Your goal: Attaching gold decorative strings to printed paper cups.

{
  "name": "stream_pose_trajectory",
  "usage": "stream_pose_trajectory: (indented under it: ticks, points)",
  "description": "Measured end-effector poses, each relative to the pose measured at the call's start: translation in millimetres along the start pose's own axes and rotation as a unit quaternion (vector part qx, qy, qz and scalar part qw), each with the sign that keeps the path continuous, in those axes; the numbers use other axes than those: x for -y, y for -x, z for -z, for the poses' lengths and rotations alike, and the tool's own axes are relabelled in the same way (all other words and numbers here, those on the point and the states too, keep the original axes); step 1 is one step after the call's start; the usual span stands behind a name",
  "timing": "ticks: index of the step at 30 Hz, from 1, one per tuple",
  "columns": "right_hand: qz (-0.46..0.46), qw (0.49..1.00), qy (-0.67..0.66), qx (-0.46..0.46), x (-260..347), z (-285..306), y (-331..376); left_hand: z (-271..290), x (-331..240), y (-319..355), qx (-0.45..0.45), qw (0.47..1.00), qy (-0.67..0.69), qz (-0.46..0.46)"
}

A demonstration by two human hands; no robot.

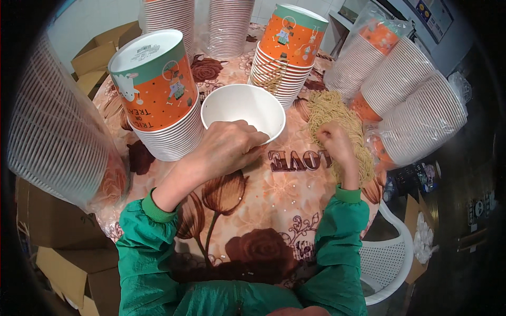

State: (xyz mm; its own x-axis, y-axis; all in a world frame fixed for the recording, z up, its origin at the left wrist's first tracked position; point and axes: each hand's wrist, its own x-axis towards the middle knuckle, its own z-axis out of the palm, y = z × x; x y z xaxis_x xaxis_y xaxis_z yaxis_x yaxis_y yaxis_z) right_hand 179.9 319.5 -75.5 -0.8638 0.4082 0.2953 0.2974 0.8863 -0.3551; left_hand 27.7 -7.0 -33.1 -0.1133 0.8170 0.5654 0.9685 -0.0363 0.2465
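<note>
A white paper bucket (pixel 243 105) stands mouth up on the table, its inside bare white. My left hand (pixel 226 143) is closed on its near rim, fingers curled over the edge. To the right lies a loose pile of tan cords (pixel 337 113). My right hand (pixel 336 141) rests on the pile with its fingers pinched together at the cords; the exact strand between them is hidden. Left of the bucket is an upside-down stack of orange and green printed buckets (pixel 158 84). Behind it to the right stands a similar stack (pixel 289 39) with some cords hanging on its side.
Plastic-wrapped bucket stacks stand at the left (pixel 63 126) and lean along the right (pixel 421 118). More white-rimmed stacks (pixel 229 26) are at the back. A flowered cloth (pixel 284 210) covers the table. Cardboard boxes (pixel 63 263) sit lower left, a white plastic chair (pixel 387 263) lower right.
</note>
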Motion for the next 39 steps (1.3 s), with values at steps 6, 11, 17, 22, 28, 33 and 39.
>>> stream_pose_trajectory:
  ticks: [6,11,17,22,28,33,39]
  points:
    - [0.085,0.986,0.142,0.028,18,-26,10,0,-1,0,0.005,1.000,-0.008,0.000]
    - [0.069,0.970,0.232,-0.004,22,-43,12,-3,0,1,0.006,1.000,-0.009,0.003]
    - [0.071,0.990,0.120,-0.003,16,-40,8,1,1,2,0.008,1.000,0.001,0.008]
    - [0.005,0.994,-0.046,0.099,22,-34,5,13,2,0,-0.009,1.000,0.006,-0.003]
    - [0.144,0.987,0.061,0.035,79,-57,25,4,10,3,-0.043,0.999,-0.020,-0.010]
    - [0.197,0.973,0.124,0.005,115,-60,39,-3,18,2,-0.073,0.991,-0.100,-0.040]
    - [0.074,0.992,-0.073,0.069,109,-54,30,8,-3,-4,-0.107,0.988,-0.106,-0.033]
